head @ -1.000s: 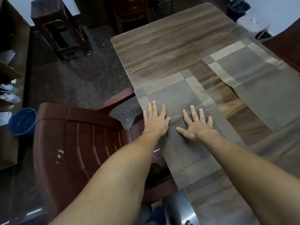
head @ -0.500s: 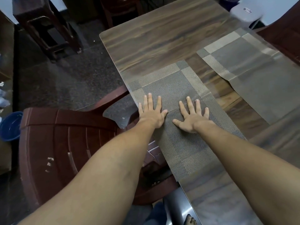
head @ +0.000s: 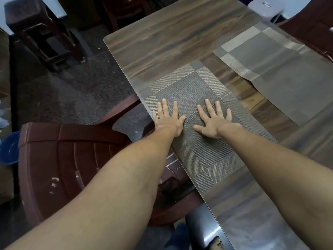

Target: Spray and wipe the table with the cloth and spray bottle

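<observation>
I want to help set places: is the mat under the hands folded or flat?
Spread flat. The mat lies unfolded on the table, with the left hand and right hand resting palm-down on it.

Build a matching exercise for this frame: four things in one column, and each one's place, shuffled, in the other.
Things
1. left hand
2. far placemat
3. brown chair
4. blue tub

Places
A. at the left edge of the view
B. flat on the near placemat, fingers straight
C. against the table edge, below the left forearm
D. on the table, beyond and to the right of both hands, untouched

Pairs: 1-B, 2-D, 3-C, 4-A
</observation>
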